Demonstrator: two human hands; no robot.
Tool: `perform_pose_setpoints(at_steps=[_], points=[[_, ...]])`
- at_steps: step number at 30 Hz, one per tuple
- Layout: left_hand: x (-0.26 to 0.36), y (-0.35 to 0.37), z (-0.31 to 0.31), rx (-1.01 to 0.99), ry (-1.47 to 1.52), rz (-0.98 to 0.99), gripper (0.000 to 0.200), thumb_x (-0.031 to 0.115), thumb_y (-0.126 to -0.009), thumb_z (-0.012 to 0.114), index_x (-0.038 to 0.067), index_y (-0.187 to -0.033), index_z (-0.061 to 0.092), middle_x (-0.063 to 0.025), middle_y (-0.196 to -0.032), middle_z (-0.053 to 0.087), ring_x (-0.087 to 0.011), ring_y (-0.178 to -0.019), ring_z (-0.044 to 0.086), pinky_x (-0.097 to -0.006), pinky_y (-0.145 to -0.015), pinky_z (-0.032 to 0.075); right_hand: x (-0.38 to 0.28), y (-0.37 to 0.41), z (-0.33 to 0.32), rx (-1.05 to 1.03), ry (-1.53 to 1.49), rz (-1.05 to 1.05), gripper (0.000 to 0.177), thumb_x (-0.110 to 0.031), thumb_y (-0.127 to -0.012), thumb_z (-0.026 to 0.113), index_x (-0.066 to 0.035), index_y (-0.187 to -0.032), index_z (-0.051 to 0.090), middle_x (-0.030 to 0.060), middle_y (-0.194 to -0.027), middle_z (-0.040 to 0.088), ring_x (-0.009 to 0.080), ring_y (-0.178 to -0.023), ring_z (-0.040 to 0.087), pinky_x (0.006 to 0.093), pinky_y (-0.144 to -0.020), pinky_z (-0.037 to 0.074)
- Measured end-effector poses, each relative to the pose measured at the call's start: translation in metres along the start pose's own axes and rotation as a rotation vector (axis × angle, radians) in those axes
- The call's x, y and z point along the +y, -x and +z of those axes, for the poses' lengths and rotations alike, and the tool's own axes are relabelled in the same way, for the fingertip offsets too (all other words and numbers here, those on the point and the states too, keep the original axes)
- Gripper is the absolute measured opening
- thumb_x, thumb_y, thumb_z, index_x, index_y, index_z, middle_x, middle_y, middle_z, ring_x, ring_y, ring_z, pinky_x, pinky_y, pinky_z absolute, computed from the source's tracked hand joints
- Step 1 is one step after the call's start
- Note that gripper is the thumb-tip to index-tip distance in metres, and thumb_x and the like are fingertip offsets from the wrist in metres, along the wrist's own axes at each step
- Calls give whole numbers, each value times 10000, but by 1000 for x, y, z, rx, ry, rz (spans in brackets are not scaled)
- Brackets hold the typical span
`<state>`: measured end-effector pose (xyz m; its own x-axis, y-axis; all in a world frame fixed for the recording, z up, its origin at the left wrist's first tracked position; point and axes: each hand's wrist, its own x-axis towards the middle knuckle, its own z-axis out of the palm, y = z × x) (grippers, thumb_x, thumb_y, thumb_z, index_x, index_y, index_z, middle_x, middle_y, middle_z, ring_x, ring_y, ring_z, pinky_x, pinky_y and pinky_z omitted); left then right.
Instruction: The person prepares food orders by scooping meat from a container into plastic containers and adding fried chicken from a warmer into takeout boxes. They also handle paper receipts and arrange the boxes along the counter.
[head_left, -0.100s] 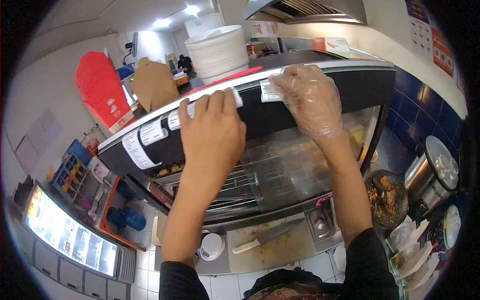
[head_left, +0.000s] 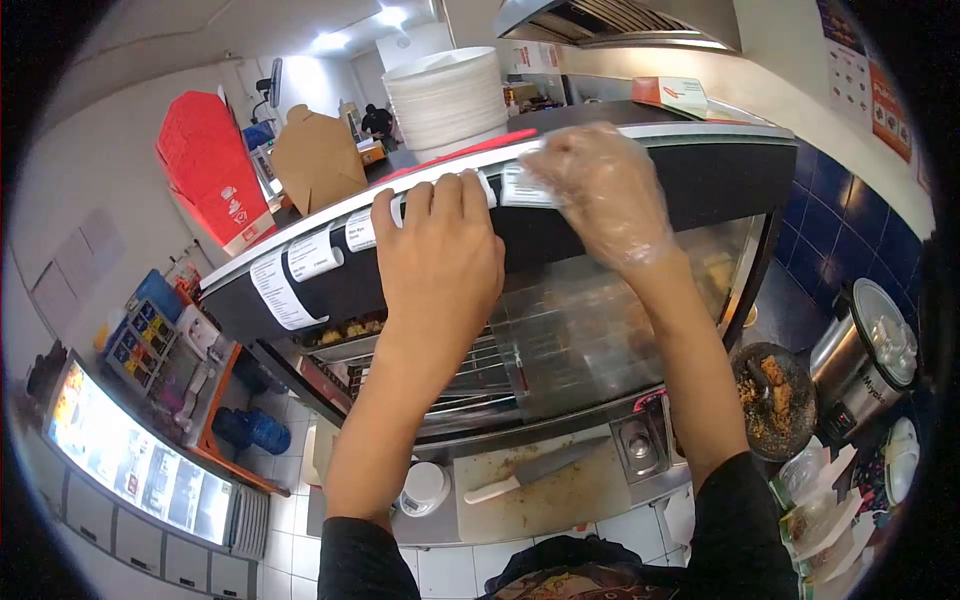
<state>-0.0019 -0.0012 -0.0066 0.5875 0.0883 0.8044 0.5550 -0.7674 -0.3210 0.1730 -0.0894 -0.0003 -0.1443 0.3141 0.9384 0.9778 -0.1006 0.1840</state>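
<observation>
My left hand [head_left: 440, 255] is bare and lies flat against the black top band of a heated glass display case [head_left: 600, 320], fingertips at its upper edge over a white label. My right hand [head_left: 598, 190] wears a clear plastic glove and presses a small white printed label [head_left: 522, 188] onto the same band, just right of my left fingers. Three more white labels [head_left: 300, 270] are stuck further left on the band.
A stack of white plates [head_left: 447, 98], a brown paper box [head_left: 318, 158] and a red box [head_left: 205, 165] stand on the case. Below lie a cutting board with a knife [head_left: 520, 478], a bowl of fried food [head_left: 772, 400] and a rice cooker [head_left: 868, 350]. A person stands far back.
My right hand and its label have shifted slightly left toward my left hand; the view has moved a little.
</observation>
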Motion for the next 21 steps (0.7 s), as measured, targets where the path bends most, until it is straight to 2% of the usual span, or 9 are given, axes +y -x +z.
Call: perform_pose_setpoints(at_steps=[4,9,10,12,13,14,15,17,21], points=[[3,1,1,45,7,-20,418,176,-823,613,25,-1211,572,-132,-1160,588,-286,-1107,554,-494,-994,379,3,-15,8,14,-63,-154,234,-34,-698,661,-126,-899,738,89,-891,689,308,-849,645,434,-728,518],[-4,-1,4,82,-29,23,441,148,-827,604,8,-1240,543,-194,-1122,621,-363,-1056,591,-490,-957,431,25,-21,23,-220,-146,-98,233,-248,-884,569,-104,-983,722,126,-939,689,324,-910,631,443,-813,484],[3,-4,-11,-94,76,-116,468,147,-826,611,-6,-1262,534,-228,-1165,605,-387,-1098,570,-488,-976,417,17,-28,16,-311,-221,-35,256,-275,-909,559,-100,-1002,722,128,-908,695,336,-871,641,452,-806,488],[2,15,-2,188,36,-3,497,175,-865,633,-24,-1303,508,-267,-1196,580,-423,-1079,556,-502,-945,421,16,-41,35,-184,-313,2,317,-332,-910,523,-98,-934,737,149,-834,693,336,-773,661,451,-765,504],[-7,32,4,316,4,71,500,270,-938,610,-49,-1309,508,-262,-1323,531,-401,-1229,503,-445,-1047,383,13,-48,33,-103,-357,43,317,-318,-901,517,-87,-842,725,169,-821,687,310,-758,667,438,-730,515],[4,54,-2,390,110,-4,545,273,-936,614,-25,-1364,455,-266,-1356,497,-417,-1243,481,-460,-1059,366,21,-70,84,289,-290,-106,353,-335,-918,496,-99,-771,713,147,-708,669,298,-660,646,460,-620,512],[12,81,-7,458,313,2,511,241,-930,606,5,-1362,469,-244,-1184,617,-387,-1104,586,-435,-957,455,20,-72,83,226,-269,-73,340,-327,-918,497,-97,-783,708,146,-716,667,297,-664,646,457,-623,513],[9,169,15,345,575,-75,719,331,-958,591,57,-1503,210,-235,-1277,584,-313,-888,678,-307,-712,587,-5,-63,92,92,-323,-51,316,-312,-919,498,-95,-808,700,146,-732,664,295,-672,646,450,-627,515],[80,306,53,-453,952,-17,673,309,-950,592,47,-1473,261,-233,-1214,603,-323,-887,675,-337,-733,573,-57,-28,106,-68,-478,-89,271,-281,-920,499,-91,-859,682,144,-763,658,290,-687,646,436,-636,518]])
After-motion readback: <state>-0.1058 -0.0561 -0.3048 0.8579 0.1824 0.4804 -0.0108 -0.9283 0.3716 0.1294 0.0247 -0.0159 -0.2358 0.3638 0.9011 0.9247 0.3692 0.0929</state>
